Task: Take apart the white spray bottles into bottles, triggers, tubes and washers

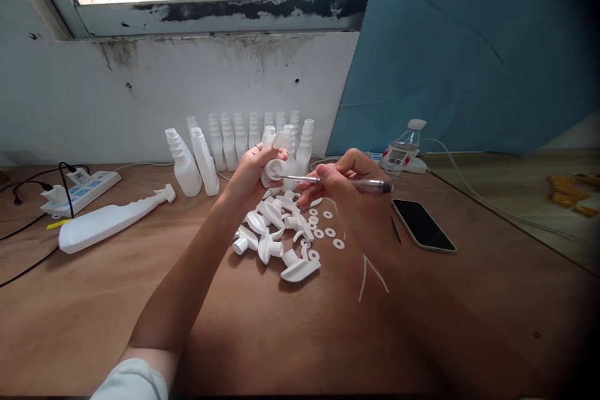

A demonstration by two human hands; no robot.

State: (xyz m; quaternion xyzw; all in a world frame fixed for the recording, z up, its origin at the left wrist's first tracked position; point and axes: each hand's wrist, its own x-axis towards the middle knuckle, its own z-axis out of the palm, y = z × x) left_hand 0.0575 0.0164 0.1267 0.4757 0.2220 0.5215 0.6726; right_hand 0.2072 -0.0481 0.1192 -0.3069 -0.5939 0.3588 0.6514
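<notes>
My left hand [255, 165] is closed round a white plastic spray cap [274, 167], held above the table with its open end facing right. My right hand [349, 184] grips a small screwdriver [370, 185] with a clear handle; its metal tip reaches into the cap's opening. Below both hands lies a pile of white spray caps [276, 237], with several small white ring washers [328, 234] scattered beside it on the wooden table [281, 337].
Rows of white plastic bottles [234, 140] stand against the wall. One assembled spray bottle [110, 222] lies at left near a power strip [82, 190] with cables. A black phone [423, 225] and a water bottle [400, 150] sit at right.
</notes>
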